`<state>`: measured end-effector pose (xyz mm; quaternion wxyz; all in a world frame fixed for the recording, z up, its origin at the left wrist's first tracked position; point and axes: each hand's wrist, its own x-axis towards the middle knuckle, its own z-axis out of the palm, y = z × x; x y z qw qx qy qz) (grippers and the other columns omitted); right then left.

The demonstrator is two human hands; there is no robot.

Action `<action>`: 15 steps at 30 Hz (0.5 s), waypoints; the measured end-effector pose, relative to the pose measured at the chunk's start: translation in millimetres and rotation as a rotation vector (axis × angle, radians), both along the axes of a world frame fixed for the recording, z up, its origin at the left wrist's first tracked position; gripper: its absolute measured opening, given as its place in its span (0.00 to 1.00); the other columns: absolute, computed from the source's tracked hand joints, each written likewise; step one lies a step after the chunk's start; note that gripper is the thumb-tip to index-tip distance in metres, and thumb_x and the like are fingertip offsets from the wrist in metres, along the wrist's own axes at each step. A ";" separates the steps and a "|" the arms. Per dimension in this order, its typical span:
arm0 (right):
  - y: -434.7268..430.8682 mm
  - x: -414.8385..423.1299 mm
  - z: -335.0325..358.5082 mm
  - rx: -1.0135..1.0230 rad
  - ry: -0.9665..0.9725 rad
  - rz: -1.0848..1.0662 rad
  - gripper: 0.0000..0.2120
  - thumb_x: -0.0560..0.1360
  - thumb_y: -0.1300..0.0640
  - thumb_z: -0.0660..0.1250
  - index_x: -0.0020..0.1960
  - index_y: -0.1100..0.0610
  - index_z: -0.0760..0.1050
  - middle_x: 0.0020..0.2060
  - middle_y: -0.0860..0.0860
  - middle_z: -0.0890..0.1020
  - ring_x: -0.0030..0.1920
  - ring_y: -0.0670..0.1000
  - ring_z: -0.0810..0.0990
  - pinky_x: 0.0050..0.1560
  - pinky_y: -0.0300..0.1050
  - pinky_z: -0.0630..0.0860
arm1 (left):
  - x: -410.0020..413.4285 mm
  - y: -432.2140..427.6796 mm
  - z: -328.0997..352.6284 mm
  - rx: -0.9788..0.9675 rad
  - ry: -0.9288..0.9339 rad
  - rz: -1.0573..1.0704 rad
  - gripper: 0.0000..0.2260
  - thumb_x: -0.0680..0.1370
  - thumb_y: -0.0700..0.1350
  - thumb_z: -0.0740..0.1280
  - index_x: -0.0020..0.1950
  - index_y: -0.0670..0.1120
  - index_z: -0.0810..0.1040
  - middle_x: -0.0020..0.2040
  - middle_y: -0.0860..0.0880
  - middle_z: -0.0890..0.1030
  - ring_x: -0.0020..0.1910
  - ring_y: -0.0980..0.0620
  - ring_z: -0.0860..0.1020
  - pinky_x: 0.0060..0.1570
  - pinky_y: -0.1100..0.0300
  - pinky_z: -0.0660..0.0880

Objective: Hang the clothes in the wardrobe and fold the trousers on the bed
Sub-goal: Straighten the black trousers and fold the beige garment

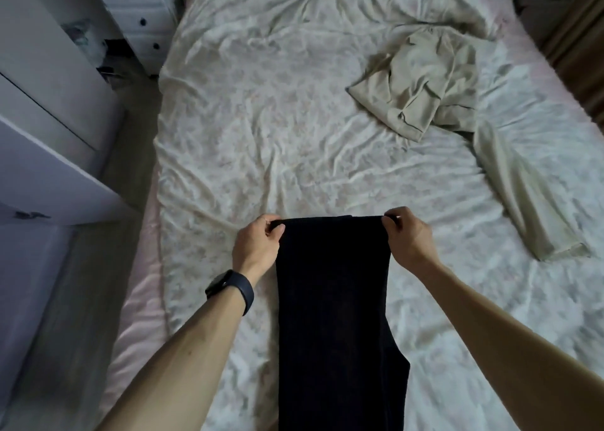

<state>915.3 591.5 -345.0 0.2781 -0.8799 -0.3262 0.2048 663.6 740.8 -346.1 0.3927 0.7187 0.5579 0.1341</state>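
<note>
Black trousers (333, 300) hang down in front of me over the near part of the bed (248, 130), held up by their top edge. My left hand (258, 244) pinches the left corner of that edge, and a dark watch sits on its wrist. My right hand (408, 237) pinches the right corner. The cloth is stretched flat between the two hands and its lower end runs out of the frame. Beige trousers (438, 103) lie crumpled at the far right of the bed, with one leg trailing toward the near right edge.
A wrinkled pale sheet covers the bed. A white wardrobe (49, 110) stands along the left, with a strip of floor between it and the bed. A white chest of drawers (140, 12) with dark knobs stands at the back left.
</note>
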 end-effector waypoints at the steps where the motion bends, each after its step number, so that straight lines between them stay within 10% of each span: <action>1: 10.5 8.2 -17.2 -0.008 0.031 -0.009 0.10 0.83 0.51 0.61 0.58 0.55 0.77 0.44 0.49 0.81 0.45 0.52 0.79 0.44 0.46 0.76 | 9.5 9.9 -16.3 -0.005 0.011 0.004 0.08 0.82 0.50 0.66 0.60 0.55 0.80 0.42 0.65 0.76 0.43 0.62 0.77 0.40 0.68 0.72; 11: 57.3 39.6 -111.7 -0.132 0.207 -0.074 0.15 0.82 0.46 0.62 0.64 0.53 0.75 0.54 0.53 0.82 0.41 0.47 0.79 0.38 0.40 0.73 | 41.7 53.8 -103.9 -0.172 0.213 -0.057 0.17 0.83 0.46 0.63 0.72 0.53 0.73 0.65 0.52 0.79 0.63 0.48 0.78 0.62 0.50 0.76; 15: 21.0 -1.5 -109.5 0.022 -0.063 -0.098 0.23 0.83 0.44 0.59 0.73 0.56 0.67 0.71 0.55 0.71 0.69 0.57 0.71 0.66 0.51 0.69 | 40.7 -2.5 -101.6 0.480 0.228 -0.138 0.22 0.83 0.45 0.60 0.77 0.48 0.66 0.75 0.46 0.69 0.71 0.45 0.70 0.67 0.50 0.69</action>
